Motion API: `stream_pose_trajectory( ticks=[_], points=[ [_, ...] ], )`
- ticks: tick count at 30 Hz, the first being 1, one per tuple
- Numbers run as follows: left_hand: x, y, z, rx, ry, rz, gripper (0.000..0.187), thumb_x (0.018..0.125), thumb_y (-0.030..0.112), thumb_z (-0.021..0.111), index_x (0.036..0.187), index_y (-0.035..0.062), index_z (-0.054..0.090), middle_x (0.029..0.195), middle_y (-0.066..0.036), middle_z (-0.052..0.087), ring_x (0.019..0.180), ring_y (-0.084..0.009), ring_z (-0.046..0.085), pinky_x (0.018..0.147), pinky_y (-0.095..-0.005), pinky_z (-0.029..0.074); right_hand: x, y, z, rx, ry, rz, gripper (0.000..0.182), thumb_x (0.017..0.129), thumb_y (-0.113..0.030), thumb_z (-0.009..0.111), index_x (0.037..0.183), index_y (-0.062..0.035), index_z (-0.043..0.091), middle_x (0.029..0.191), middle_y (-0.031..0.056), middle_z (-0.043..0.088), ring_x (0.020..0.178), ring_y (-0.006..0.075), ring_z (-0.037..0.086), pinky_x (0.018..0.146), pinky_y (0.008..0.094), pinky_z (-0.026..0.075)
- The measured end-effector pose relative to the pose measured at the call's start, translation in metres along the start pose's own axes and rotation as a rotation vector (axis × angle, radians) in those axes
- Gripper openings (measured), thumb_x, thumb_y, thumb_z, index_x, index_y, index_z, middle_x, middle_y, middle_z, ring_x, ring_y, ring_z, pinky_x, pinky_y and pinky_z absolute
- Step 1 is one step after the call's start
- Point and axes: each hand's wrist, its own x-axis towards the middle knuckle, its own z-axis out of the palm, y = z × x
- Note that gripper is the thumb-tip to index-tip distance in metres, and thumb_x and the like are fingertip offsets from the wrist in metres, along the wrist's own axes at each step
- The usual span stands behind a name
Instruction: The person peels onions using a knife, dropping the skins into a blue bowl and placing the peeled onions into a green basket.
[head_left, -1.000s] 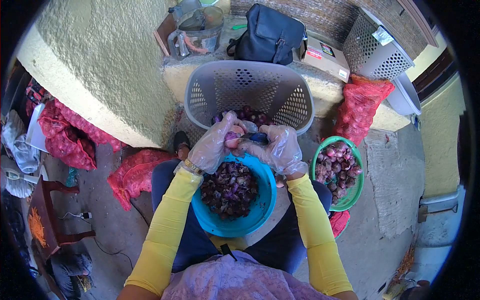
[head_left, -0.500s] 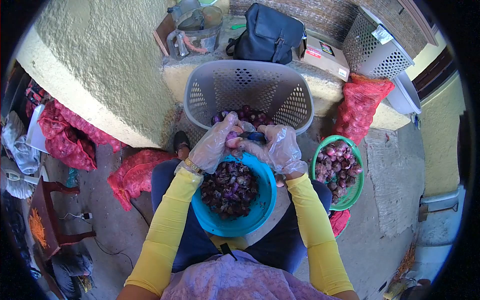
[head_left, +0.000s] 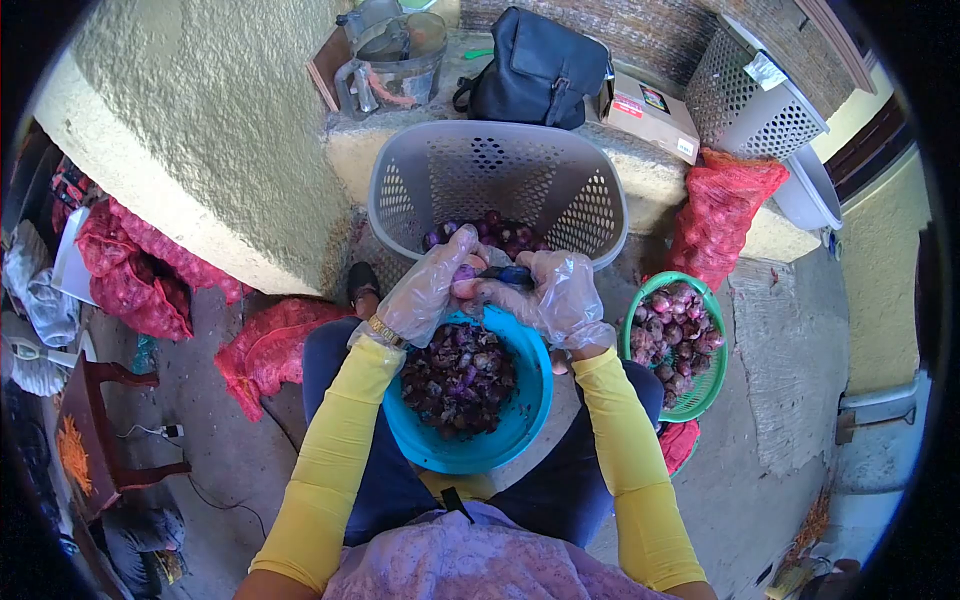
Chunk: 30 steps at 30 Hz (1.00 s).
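In a clear plastic glove, my left hand (head_left: 428, 287) is closed around a purple onion (head_left: 463, 277). My right hand (head_left: 562, 290), gloved too, grips a small knife (head_left: 512, 273) with a dark handle against that onion; its blade is mostly hidden. Both hands are together over the far rim of a blue basin (head_left: 465, 458) between my knees, which holds dark onion skins (head_left: 458, 380). Just beyond the hands stands a grey perforated laundry basket (head_left: 490, 150) with several purple onions (head_left: 505, 232) at its bottom.
A green basket (head_left: 712, 385) of unpeeled onions sits on the right. Red mesh sacks (head_left: 722, 215) lie on both sides. On the ledge ahead are a black backpack (head_left: 535, 70), a cardboard box (head_left: 650, 115) and a clear pitcher (head_left: 395, 75). A small wooden table (head_left: 95, 440) is at left.
Hardly anything differs; the hands, onion and knife stay in nearly the same place, with only a slight shift of the fingers around the onion.
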Motion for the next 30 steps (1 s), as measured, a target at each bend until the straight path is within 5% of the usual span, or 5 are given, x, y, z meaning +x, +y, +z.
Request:
stream_pose_trajectory(
  ticks=[9, 12, 14, 25, 30],
  points=[
    [-0.004, 0.003, 0.005, 0.009, -0.010, 0.019, 0.051, 0.108, 0.059, 0.045, 0.114, 0.0108, 0.059, 0.093, -0.001, 0.061, 0.075, -0.0090, 0.056, 0.064, -0.0265, 0.046, 0.001, 0.000, 0.001, -0.075, 0.031, -0.033, 0.067, 0.078, -0.070, 0.078, 0.070, -0.0042, 0.072, 0.058, 0.0174, 0.063, 0.056, 0.0352, 0.067, 0.056, 0.0454, 0.052],
    [-0.002, 0.001, 0.000, 0.055, -0.021, 0.057, 0.065, 0.104, 0.064, 0.048, 0.115, 0.0026, 0.064, 0.082, -0.002, 0.061, 0.071, -0.0109, 0.060, 0.066, -0.0260, 0.052, 0.000, -0.001, 0.000, -0.072, 0.022, -0.027, 0.067, 0.078, -0.070, 0.077, 0.071, -0.0037, 0.072, 0.059, 0.0177, 0.063, 0.057, 0.0352, 0.068, 0.057, 0.0454, 0.052],
    [-0.003, 0.001, -0.001, 0.025, -0.040, 0.014, 0.050, 0.108, 0.058, 0.046, 0.115, 0.0103, 0.058, 0.099, -0.002, 0.060, 0.079, -0.0091, 0.057, 0.065, -0.0268, 0.047, 0.001, -0.002, -0.001, -0.066, 0.016, -0.021, 0.067, 0.078, -0.070, 0.077, 0.072, -0.0034, 0.073, 0.059, 0.0178, 0.063, 0.057, 0.0352, 0.068, 0.057, 0.0454, 0.052],
    [-0.007, 0.006, 0.002, 0.031, -0.094, 0.014, 0.054, 0.109, 0.056, 0.044, 0.118, 0.0055, 0.061, 0.088, -0.001, 0.056, 0.070, -0.0088, 0.048, 0.061, -0.0248, 0.041, -0.002, -0.002, -0.002, 0.122, -0.181, 0.050, 0.050, 0.091, -0.060, 0.070, 0.108, -0.0142, 0.081, 0.068, 0.0211, 0.067, 0.066, 0.0398, 0.070, 0.063, 0.0473, 0.053],
    [-0.007, 0.005, 0.005, 0.044, -0.030, 0.019, 0.055, 0.109, 0.057, 0.044, 0.115, 0.0058, 0.061, 0.086, -0.001, 0.057, 0.072, -0.0088, 0.052, 0.063, -0.0251, 0.045, -0.003, 0.000, 0.002, 0.189, -0.160, 0.058, 0.049, 0.090, -0.059, 0.072, 0.104, -0.0138, 0.082, 0.071, 0.0214, 0.069, 0.068, 0.0395, 0.070, 0.064, 0.0465, 0.054]
  ],
)
